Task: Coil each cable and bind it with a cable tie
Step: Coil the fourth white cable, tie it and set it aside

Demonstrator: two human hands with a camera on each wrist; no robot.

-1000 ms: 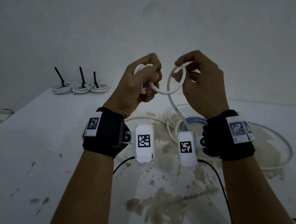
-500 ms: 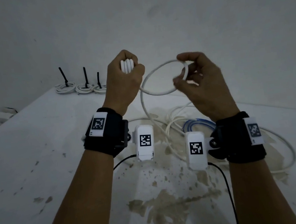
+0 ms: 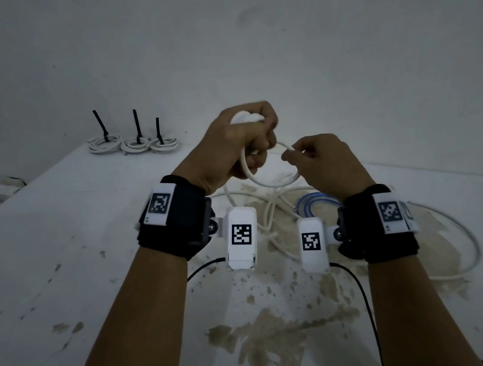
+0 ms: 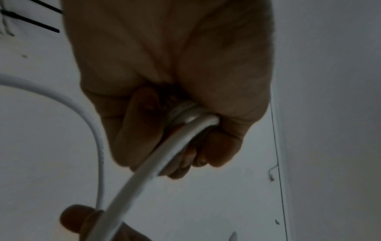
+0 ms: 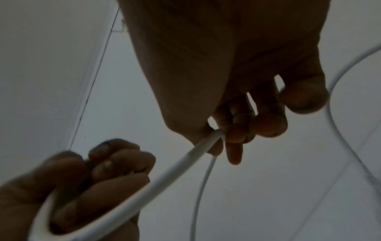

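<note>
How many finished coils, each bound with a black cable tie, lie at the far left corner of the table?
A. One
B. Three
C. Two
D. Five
B: the head view shows three white coils side by side, first, second and third, each with a black tie tail standing up; the left hand and right hand hold another white cable.

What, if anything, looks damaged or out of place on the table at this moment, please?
The white table top is damaged: brownish patches where the coating has flaked off, just in front of the person. Loose white cable sprawls uncoiled across it beside a blue cable, unlike the three tied coils at the back.
</note>
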